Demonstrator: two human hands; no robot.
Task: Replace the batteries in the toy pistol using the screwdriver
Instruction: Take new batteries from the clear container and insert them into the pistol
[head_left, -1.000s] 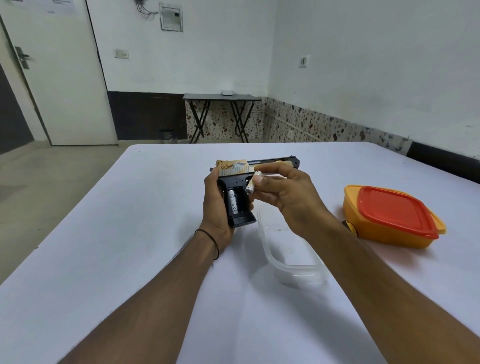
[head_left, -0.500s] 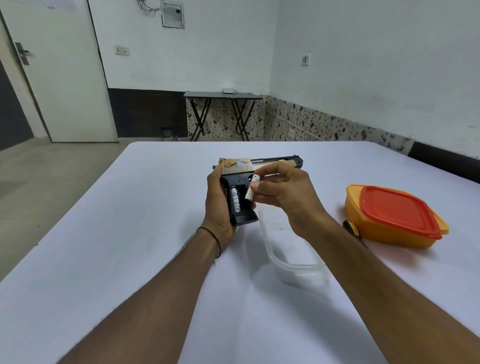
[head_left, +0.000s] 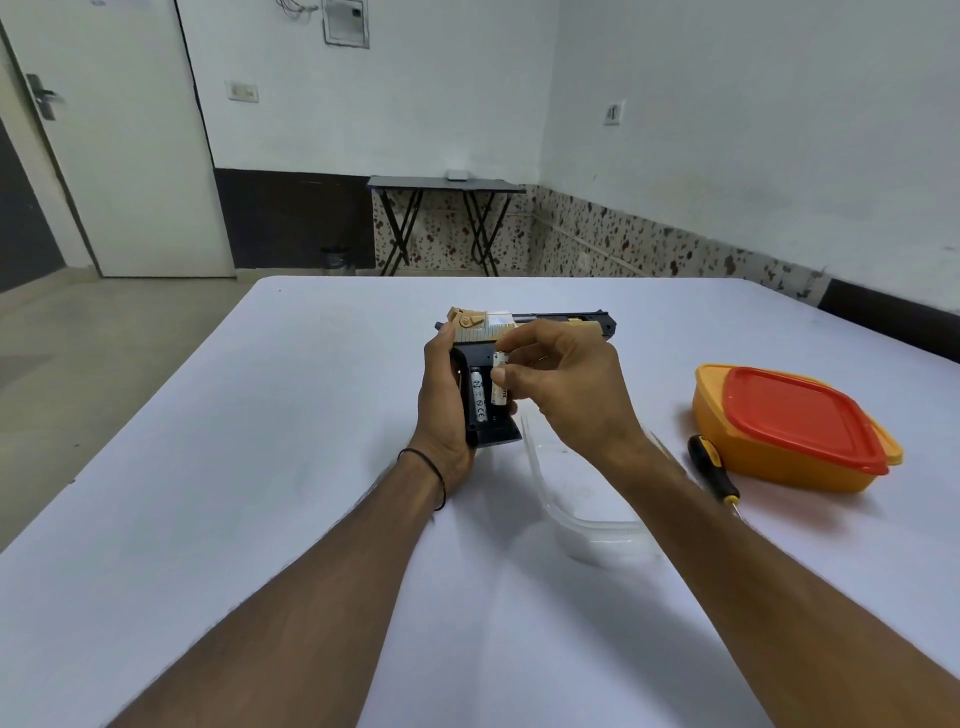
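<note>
Left hand (head_left: 441, 400) is wrapped round the grip of the toy pistol (head_left: 480, 330), which you hold just above the worktop (head_left: 260, 467) near its middle. The battery bay faces you and its cover is off. One cell (head_left: 478, 397) sits in the left slot. Right hand (head_left: 566, 389) pinches a second battery (head_left: 498, 387) between thumb and fingertips. It is nearly upright, with its lower end at the empty right slot, and is not yet seated. The two hands are close together at the grip.

Procedure, as judged:
- Check polarity first. The slot markings are too small to read from here.
- Enter the spring end first, then press the other end down until it lies level with its neighbour.
- Brace the pistol firmly with your left hand while you press.

The screwdriver (head_left: 712, 470) lies to your right, just beside the yellow box (head_left: 769, 467). The bay cover is not visible.
</note>
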